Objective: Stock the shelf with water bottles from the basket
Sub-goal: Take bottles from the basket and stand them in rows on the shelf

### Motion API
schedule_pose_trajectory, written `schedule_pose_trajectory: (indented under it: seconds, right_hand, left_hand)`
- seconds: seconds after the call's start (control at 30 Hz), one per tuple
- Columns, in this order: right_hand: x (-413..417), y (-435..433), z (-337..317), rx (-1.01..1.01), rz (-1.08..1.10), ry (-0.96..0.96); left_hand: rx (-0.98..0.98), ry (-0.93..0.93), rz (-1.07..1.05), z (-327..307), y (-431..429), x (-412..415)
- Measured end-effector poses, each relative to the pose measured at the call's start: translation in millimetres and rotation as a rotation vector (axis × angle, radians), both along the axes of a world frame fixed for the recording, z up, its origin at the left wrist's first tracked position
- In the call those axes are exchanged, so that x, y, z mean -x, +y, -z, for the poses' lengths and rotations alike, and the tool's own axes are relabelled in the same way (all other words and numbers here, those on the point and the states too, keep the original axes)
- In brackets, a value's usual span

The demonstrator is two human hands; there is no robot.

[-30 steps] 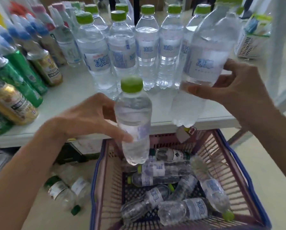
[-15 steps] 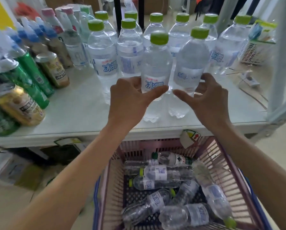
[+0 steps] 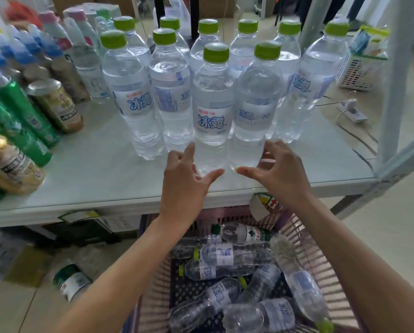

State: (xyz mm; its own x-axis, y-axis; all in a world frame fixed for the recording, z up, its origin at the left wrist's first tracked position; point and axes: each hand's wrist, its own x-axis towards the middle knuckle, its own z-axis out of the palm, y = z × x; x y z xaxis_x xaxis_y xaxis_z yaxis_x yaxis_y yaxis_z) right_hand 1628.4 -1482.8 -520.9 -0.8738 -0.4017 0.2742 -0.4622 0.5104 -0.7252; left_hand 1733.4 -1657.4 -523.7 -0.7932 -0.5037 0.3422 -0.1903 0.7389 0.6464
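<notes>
Flanking two upright bottles (image 3: 212, 109), open hands (image 3: 184, 181)

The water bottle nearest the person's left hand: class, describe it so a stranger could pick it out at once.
Start at the white shelf and find the cluster of upright green-capped water bottles. Two stand in front, closest to the shelf edge; take the left one, just beyond the left hand. Unlike its right-hand neighbour, its big blue logo faces the camera squarely.
</notes>
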Motion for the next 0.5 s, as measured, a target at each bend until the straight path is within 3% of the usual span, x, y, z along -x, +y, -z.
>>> schedule_pose_trajectory:
  seconds: [0.1,0.3,0.5]
  right_hand:
    - [4.4,-5.2,3.0,0.02,0.064,0.026]
    - [6.6,-16.7,12.5,0.021,0.177,0.076]
    - [8.1,-22.0,16.2,-0.047,0.199,0.136]
  left_hand:
    - [-0.037,0.059,-0.009,4.0,3.1,11.2]
    - [0.264,0.02,-0.035,20.2,0.7,21.3]
    - [0.187,-0.012,-0.043,19.6,0.3,25.6]
